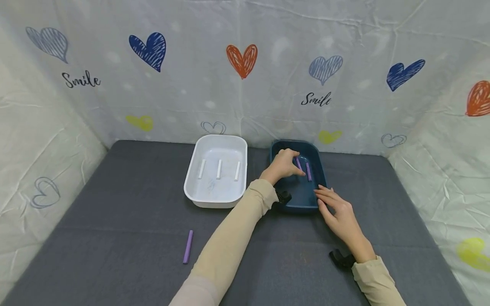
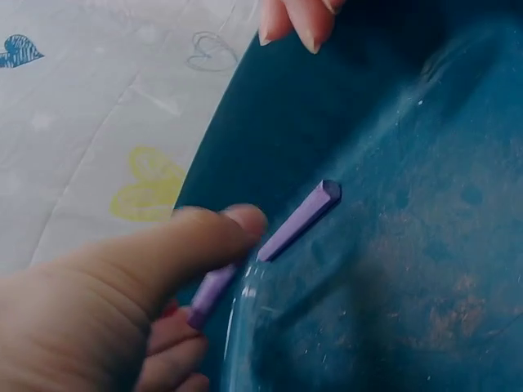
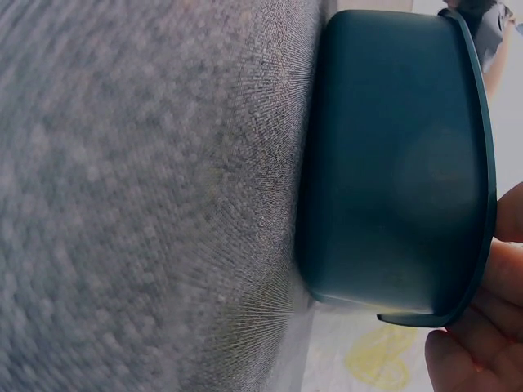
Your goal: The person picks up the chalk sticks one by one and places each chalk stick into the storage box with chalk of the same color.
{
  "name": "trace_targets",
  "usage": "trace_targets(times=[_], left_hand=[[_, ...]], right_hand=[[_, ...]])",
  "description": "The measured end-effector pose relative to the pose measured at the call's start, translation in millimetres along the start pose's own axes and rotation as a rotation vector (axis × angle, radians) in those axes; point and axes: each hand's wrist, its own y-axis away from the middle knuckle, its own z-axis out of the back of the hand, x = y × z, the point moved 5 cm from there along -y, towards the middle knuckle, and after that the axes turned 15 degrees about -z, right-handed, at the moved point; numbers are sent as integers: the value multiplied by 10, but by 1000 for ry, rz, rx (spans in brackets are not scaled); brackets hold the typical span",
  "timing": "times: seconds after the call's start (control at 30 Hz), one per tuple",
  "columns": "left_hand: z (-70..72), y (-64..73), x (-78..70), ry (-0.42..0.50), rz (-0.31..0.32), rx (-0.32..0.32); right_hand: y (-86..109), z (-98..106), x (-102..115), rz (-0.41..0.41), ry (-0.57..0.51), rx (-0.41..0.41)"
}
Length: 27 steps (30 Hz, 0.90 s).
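My left hand (image 1: 283,166) reaches over the dark blue tray (image 1: 292,197) and pinches a purple chalk stick (image 1: 298,164) between thumb and fingers. Just right of it, a second purple chalk stick (image 1: 308,172) lies on the tray floor. In the left wrist view, the thumb crosses the pinched purple chalk (image 2: 209,296) and hides part of it. Extended fingers of my right hand (image 1: 340,216) rest at the tray's near right rim. The right wrist view shows those fingertips (image 3: 448,355) close against the rim.
Left of the blue tray stands a white tray (image 1: 216,194) holding three white chalk sticks (image 1: 219,169) side by side. Another purple chalk stick (image 1: 188,246) lies on the grey table (image 1: 126,212), left of my left forearm. A printed cloth (image 1: 283,76) hangs behind the table.
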Motion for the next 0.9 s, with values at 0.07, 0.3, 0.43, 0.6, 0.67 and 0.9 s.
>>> trace_targets(times=[0.07,0.3,0.43,0.6,0.67,0.9], left_hand=[[-25,-3,-1,-27,-3,32],[-77,-4,-26,-112,8,115],[-120,-2,-12,-154,26,175],[-153,-10,2,-167,36,209],[-168,-17,3,-185,28,221],[-207,-26,-5,-217,24,236]], right_hand=[[-1,-1,5,-2,3,1],[-3,-1,10,-10,11,2],[2,-2,-1,-5,9,5],[-1,-6,-16,-24,11,15],[-2,-9,-17,-25,16,15],[0,0,-3,5,9,-3]])
